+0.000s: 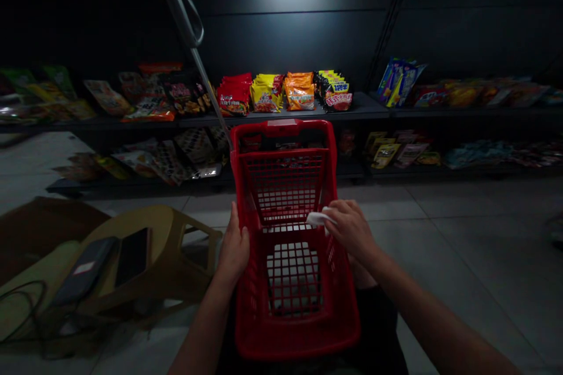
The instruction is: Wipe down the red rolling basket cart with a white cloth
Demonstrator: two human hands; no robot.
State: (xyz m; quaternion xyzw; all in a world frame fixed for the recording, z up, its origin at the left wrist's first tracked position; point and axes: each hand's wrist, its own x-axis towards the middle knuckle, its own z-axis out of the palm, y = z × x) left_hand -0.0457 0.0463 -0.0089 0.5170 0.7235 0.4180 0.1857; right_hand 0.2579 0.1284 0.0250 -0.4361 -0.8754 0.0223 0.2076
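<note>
Red basket [297,328]: plastic mesh shopping basket, lower middle of the frame, its grid floor showing through
Left hand [233,243]: closed over the basket's left rim
Right hand [349,228]: fingers pinched shut on a white wipe [319,218], just above the basket's middle crossbar
Grey handle [182,6]: runs from the basket's left corner to the upper left of the frame
Black shelves [281,108]: snack packets [268,94] in rows, upper middle, well beyond the basket
Tan plastic stool [149,263]: lower left, bearing a phone [133,256] and dark case [83,272]
</note>
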